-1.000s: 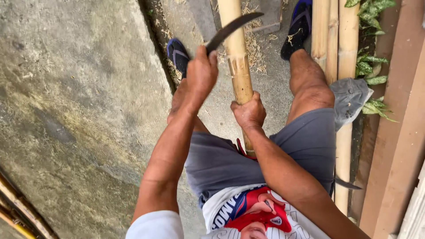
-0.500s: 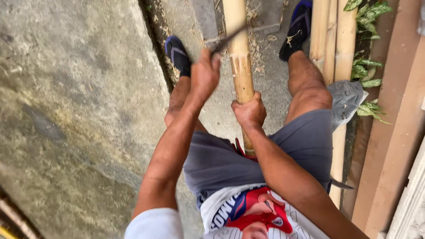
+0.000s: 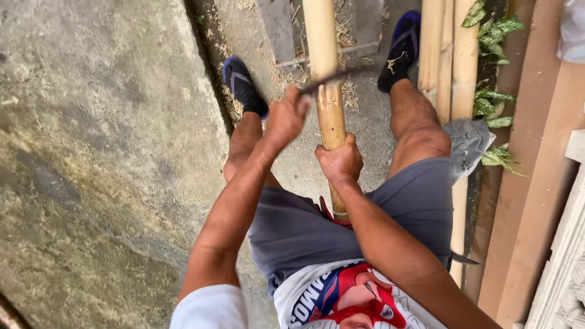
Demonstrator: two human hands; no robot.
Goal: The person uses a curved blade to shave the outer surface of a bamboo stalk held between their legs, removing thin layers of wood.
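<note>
Left hand (image 3: 286, 119): closed around the handle of a dark curved blade (image 3: 338, 76), knuckles up, just left of the pole.
Blade: lies crosswise against the bamboo pole (image 3: 326, 91), its edge touching the pole's front face; blurred, so the exact shape is hard to tell.
Right hand (image 3: 340, 161): wrapped tight around the bamboo pole, below the blade and just above the person's lap.
Bamboo pole: pale yellow, runs between the person's knees from the lap up to the top edge of the view, tilted slightly left.
Feet: in blue flip-flops (image 3: 244, 85), one on each side of the pole, on the concrete floor (image 3: 91, 152).
Shavings (image 3: 350, 94): thin dry strips scattered on the floor around the pole.
Spare bamboo poles (image 3: 454, 55): lying side by side to the right of the right leg, next to green leaves (image 3: 490, 36).
Grey cloth (image 3: 466, 143): draped just beside the right knee, over the spare poles.
Clothing: grey shorts (image 3: 304, 231), a white shirt with red and blue print.
</note>
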